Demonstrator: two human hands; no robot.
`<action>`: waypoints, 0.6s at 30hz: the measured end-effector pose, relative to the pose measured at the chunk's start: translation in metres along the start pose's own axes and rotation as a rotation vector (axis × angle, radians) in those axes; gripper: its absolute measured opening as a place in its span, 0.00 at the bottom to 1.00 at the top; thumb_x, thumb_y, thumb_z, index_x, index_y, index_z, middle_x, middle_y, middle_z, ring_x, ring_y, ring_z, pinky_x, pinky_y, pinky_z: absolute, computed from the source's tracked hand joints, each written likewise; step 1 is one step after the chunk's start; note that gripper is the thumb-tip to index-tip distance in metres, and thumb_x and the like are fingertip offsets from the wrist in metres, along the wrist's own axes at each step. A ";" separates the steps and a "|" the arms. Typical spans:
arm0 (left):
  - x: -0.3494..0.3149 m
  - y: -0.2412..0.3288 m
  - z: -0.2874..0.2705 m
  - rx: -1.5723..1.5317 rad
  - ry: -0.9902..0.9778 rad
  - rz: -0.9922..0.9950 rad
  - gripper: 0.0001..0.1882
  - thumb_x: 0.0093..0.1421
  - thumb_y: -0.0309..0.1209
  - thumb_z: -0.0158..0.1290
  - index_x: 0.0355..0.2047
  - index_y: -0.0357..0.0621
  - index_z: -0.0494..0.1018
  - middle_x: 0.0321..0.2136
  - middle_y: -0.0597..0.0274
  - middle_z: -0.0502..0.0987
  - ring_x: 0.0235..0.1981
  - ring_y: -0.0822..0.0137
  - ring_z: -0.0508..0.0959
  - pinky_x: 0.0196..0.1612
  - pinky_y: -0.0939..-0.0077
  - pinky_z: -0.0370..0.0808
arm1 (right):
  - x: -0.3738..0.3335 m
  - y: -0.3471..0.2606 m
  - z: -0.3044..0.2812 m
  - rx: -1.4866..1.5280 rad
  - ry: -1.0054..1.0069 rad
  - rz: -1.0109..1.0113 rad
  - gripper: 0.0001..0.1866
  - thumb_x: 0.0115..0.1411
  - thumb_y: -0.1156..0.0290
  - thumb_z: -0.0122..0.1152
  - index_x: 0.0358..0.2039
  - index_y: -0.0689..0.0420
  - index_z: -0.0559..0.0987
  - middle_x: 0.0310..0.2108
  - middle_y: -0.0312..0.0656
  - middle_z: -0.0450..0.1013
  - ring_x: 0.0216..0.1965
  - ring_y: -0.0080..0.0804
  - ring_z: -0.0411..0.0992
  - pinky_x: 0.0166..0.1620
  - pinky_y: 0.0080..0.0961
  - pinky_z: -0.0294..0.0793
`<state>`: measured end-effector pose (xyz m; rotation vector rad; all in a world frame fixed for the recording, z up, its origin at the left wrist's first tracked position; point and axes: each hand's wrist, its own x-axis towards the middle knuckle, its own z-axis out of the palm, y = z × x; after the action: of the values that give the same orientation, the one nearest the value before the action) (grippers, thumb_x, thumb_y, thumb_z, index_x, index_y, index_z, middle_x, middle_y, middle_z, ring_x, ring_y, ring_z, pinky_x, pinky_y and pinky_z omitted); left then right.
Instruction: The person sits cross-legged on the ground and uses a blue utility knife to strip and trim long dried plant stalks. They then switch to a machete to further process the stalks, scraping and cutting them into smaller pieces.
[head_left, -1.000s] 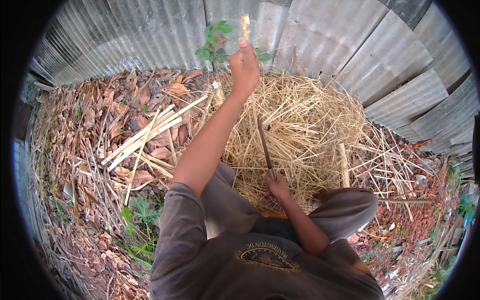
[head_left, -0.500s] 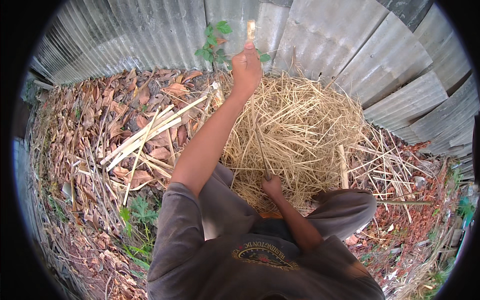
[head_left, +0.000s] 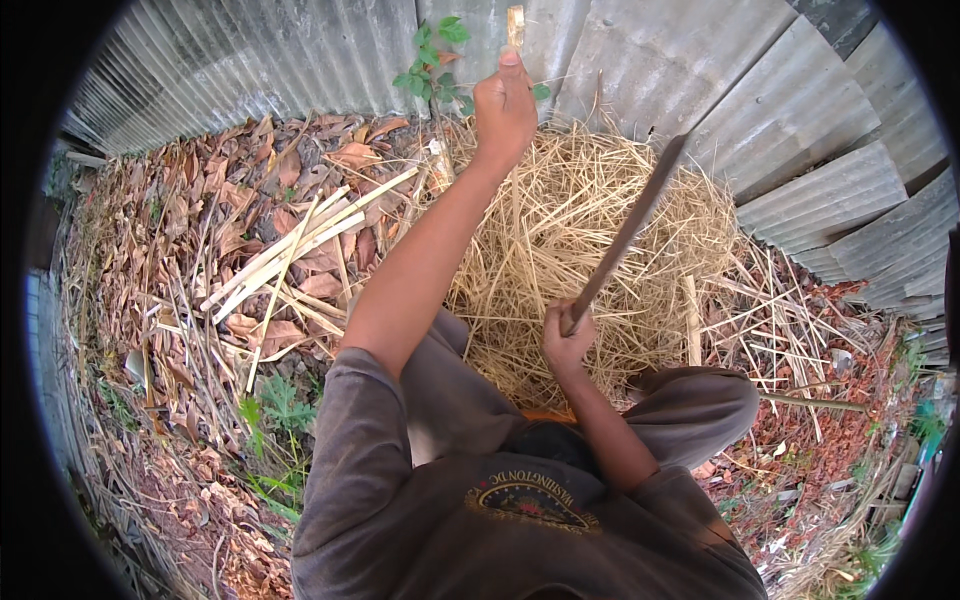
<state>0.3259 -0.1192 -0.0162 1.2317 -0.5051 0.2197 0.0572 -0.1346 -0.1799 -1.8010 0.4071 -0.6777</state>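
Observation:
My left hand (head_left: 505,112) is closed around a pale split bamboo strip (head_left: 515,27) near the corrugated fence. Its top end sticks out above my thumb, and a lower length shows below the fist over the shavings. In front of my lap, my right hand (head_left: 569,336) grips a long dark-bladed machete (head_left: 637,220), its handle mostly hidden by the fingers. The blade slants up and away to the right, apart from the strip. Beneath both hands lies a large heap of thin straw-coloured shavings (head_left: 600,220).
Several pale split strips (head_left: 285,255) lie on dry brown leaves (head_left: 225,215) to the left. Corrugated metal sheets (head_left: 300,60) wall off the far side. A leafy green plant (head_left: 428,70) stands by the fence. Loose thin slivers (head_left: 775,310) lie right of the heap.
The machete has swung up and to the right, away from the strip. My right hand has risen slightly to the right; my left hand has shifted a little farther away with the strip.

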 end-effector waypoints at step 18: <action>0.005 -0.017 -0.021 -0.012 0.027 0.028 0.32 0.67 0.58 0.38 0.15 0.48 0.58 0.10 0.73 0.57 0.12 0.79 0.60 0.14 0.81 0.57 | 0.043 -0.096 -0.021 0.435 -0.097 0.089 0.09 0.63 0.79 0.52 0.27 0.56 0.65 0.13 0.33 0.61 0.13 0.18 0.58 0.17 0.19 0.58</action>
<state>0.3424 -0.1050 -0.0333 1.2091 -0.4997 0.2558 0.0719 -0.1438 -0.0746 -1.3883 0.2494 -0.5629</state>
